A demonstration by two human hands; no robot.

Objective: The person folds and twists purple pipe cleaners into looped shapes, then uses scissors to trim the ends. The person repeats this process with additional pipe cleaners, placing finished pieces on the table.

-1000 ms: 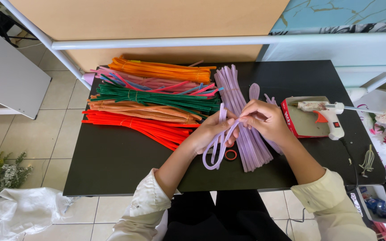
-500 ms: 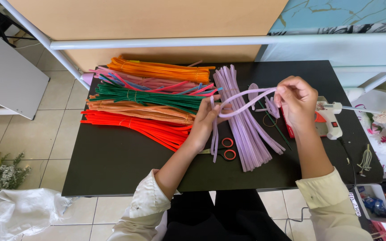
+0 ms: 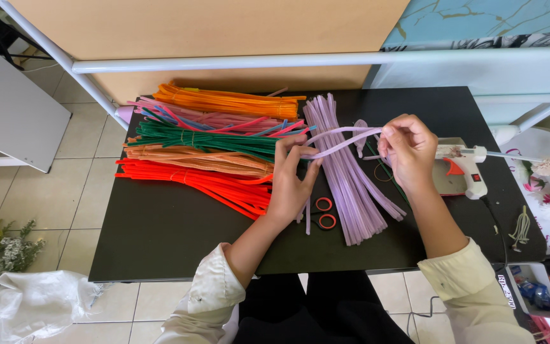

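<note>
Both my hands hold lilac pipe cleaners [image 3: 345, 140] stretched between them above the black table [image 3: 167, 236]. My left hand [image 3: 294, 178] pinches their left ends, and my right hand [image 3: 407, 148] grips the right ends. Under them lies a bundle of lilac pipe cleaners [image 3: 351, 191]. Small scissors with red handles [image 3: 323, 213] lie just below my left hand.
Bundles of orange [image 3: 224, 102], pink [image 3: 211, 121], green [image 3: 205, 139], tan [image 3: 192, 160] and red pipe cleaners [image 3: 205, 181] lie at the left. A white glue gun [image 3: 463, 164] rests at the right. A white rail [image 3: 237, 62] crosses behind the table.
My hands moved apart from the lilac bundle. The right hand pulled the pipe cleaners up and right, straightening the loop into a taut strand between both hands.
</note>
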